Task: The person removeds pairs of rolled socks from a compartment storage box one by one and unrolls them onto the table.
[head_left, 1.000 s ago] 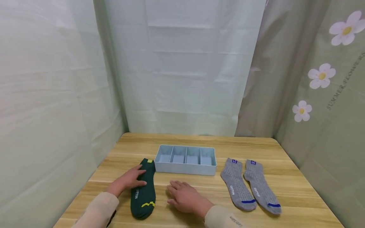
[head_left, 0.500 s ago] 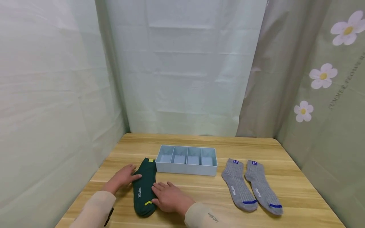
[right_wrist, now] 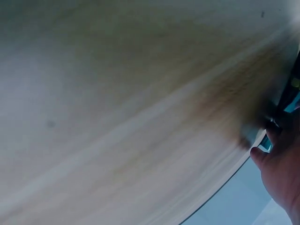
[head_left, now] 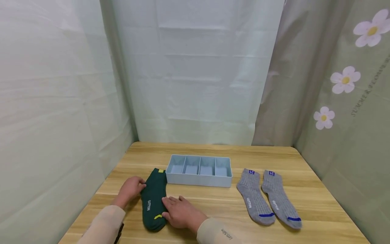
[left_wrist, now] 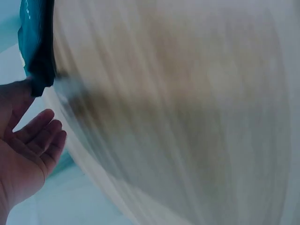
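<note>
A dark green sock (head_left: 153, 200) with yellow marks and white COTTON lettering lies flat, left of the tray. Whether a second one lies beneath it I cannot tell. My left hand (head_left: 131, 190) is at the sock's left edge; in the left wrist view it pinches the edge of the green fabric (left_wrist: 38, 51), its other fingers loosely bent. My right hand (head_left: 182, 212) rests with extended fingers on the sock's right side near the toe. Most of that hand (right_wrist: 283, 176) is dark or cut off in the right wrist view.
A light blue tray (head_left: 199, 180) with several compartments stands behind, its left end close to the green sock's cuff. Two grey socks, a left one (head_left: 254, 200) and a right one (head_left: 281, 201), lie side by side on the wooden table (head_left: 213, 149). Curtains surround the table.
My right hand has moved left onto the green sock. My left hand has drawn back from the sock's top to its left edge. The yellow toe mark now shows less.
</note>
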Available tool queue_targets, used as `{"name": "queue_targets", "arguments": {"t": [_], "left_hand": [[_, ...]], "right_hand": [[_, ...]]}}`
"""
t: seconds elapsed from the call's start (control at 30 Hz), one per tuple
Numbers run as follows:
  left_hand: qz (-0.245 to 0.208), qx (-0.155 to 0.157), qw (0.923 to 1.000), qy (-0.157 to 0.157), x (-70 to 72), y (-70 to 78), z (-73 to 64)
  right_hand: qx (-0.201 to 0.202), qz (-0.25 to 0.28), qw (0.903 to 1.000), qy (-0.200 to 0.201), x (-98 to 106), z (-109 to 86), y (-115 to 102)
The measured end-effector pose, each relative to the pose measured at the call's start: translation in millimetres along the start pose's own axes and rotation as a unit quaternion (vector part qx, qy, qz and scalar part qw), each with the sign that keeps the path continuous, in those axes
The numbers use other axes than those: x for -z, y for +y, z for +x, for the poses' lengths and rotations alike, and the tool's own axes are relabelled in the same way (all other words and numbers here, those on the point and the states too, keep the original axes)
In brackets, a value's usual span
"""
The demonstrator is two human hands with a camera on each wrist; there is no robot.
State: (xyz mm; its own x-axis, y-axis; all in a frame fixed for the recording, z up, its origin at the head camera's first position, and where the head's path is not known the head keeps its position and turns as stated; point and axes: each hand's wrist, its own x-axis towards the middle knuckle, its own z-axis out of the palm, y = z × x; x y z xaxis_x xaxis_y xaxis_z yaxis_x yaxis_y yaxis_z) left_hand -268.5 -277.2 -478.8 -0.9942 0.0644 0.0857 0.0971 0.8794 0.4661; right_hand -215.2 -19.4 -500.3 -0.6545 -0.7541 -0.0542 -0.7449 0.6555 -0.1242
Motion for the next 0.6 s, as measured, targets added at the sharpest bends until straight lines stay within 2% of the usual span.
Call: {"name": "queue_targets", "arguments": {"t": [0.07,0.2,0.3,0.4,0.5,0.6], "left_hand": [[-0.016,0.004,0.9996,0.021,-1.4,-2.7,-0.2],[-0.046,0.031,0.9967,0.059,-0.5,-10.8,-2.4],[-0.074,0.048,0.9935,0.072,2.2,-16.8,-3.2],[-0.139,0.07,0.9866,0.051,3.7,-21.1,-2.7],[-0.211,0.09,0.9731,0.02,4.8,-24.7,-2.8],[-0.234,0.094,0.9676,0.003,8.8,-32.6,-4.5]], "right_hand": [[-0.002,0.004,1.0,0.003,0,-0.6,0],[0.001,-0.005,1.0,0.009,0,-2.1,0],[0.005,-0.017,0.9998,0.01,-2,-1.6,1],[0.009,-0.034,0.9994,0.001,-5,1.1,3],[0.008,-0.043,0.999,-0.011,-8,3.9,4],[0.005,-0.047,0.9988,-0.011,-9,4.8,3]]}}
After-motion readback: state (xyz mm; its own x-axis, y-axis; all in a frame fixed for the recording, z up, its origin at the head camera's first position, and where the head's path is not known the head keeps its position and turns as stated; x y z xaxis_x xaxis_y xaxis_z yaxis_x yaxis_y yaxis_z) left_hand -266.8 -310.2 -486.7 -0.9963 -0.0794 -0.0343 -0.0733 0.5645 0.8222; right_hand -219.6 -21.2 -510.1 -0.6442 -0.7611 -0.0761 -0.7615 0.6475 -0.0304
